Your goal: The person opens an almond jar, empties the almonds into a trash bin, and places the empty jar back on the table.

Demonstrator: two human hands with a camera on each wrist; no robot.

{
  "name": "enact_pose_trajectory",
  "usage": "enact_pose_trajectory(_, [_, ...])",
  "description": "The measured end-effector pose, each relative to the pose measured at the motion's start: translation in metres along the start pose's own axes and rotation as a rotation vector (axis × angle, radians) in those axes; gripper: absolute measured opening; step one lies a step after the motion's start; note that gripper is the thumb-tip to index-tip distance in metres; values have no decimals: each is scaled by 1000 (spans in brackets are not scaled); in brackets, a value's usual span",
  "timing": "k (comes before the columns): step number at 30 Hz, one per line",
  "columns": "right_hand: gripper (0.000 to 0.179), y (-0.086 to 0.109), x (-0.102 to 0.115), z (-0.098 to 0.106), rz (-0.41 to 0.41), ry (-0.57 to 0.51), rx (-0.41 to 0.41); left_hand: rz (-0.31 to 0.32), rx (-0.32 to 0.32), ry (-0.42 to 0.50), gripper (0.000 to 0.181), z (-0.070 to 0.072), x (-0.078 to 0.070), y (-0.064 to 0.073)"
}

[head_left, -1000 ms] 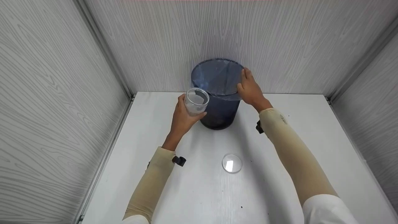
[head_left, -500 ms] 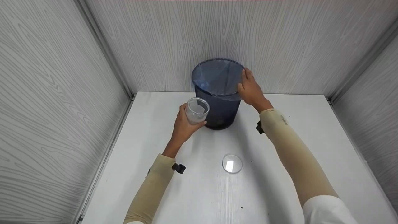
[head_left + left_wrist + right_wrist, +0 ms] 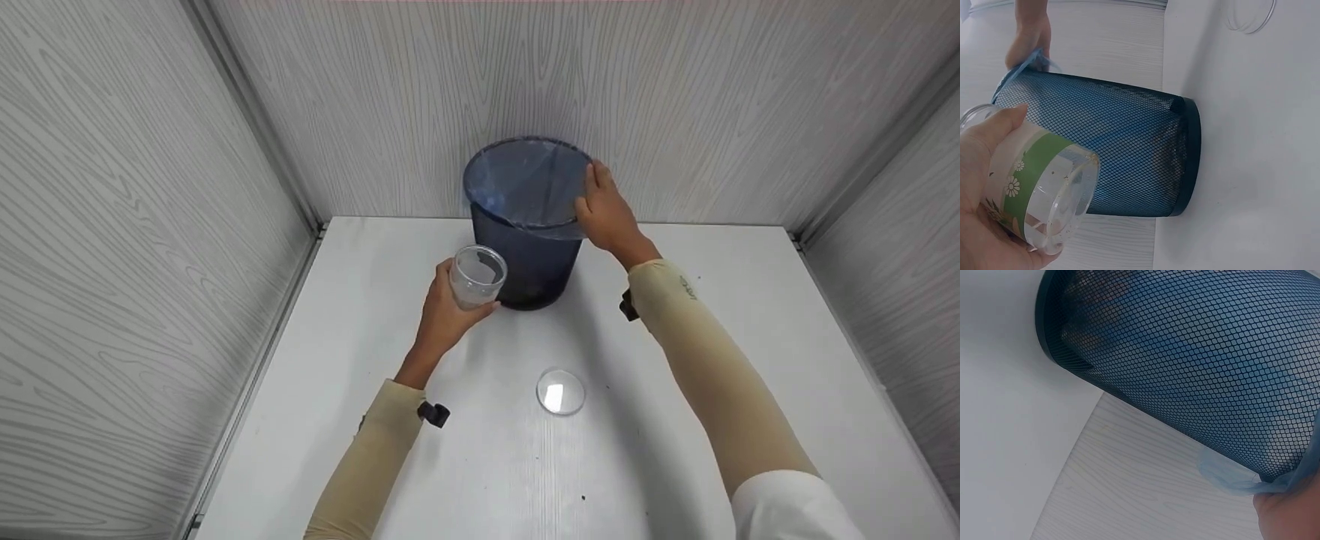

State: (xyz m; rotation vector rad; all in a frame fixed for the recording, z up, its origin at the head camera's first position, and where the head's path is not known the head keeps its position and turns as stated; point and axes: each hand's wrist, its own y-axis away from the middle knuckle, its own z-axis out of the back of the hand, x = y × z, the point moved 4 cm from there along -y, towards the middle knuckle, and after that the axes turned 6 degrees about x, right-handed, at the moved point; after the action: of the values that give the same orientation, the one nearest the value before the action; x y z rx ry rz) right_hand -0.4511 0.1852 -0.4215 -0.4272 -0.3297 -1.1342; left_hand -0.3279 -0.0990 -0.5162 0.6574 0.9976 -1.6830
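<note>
My left hand (image 3: pixel 442 319) grips a clear jar (image 3: pixel 478 281), its fingers and thumb round the side. In the left wrist view the jar shows a green band (image 3: pixel 1039 169) with white daisies and a see-through base. Its open mouth faces up and slightly forward in the head view, just in front of a dark mesh waste bin (image 3: pixel 536 262). A thin blue bag (image 3: pixel 525 176) lines the bin and folds over its rim. My right hand (image 3: pixel 609 217) holds the bin's right rim together with the bag edge. In the right wrist view the bag edge (image 3: pixel 1230 478) hangs loose beside that hand.
A round clear lid (image 3: pixel 560 391) lies on the white table (image 3: pixel 720 315), nearer to me than the bin. Several dark specks are scattered round it. Pale wood-grain panels (image 3: pixel 390 112) enclose the back and both sides, and the bin stands close to the back one.
My left hand has drawn the jar back toward me, from beside the bin's rim to lower in front of its body. My right hand has stayed at the rim.
</note>
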Motion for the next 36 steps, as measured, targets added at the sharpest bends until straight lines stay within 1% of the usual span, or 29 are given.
enact_pose_trajectory(8, [67,0,2,2,19,-13,-9,44,8,2,102,-6,7,7])
enact_pose_trajectory(13, [67,1,2,0,-1,-21,4,44,27,6,99,-8,11,12])
enact_pose_trajectory(17, [67,2,2,-1,-15,-20,7,22,34,32,98,-10,14,15])
enact_pose_trajectory(21, [68,0,2,1,-14,-10,-4,16,40,60,99,-13,17,18])
enact_pose_trajectory(32, [68,1,1,4,-7,-16,-4,58,82,104,99,-25,27,28])
enact_pose_trajectory(36, [68,1,0,5,-4,-24,4,57,90,127,101,-29,29,33])
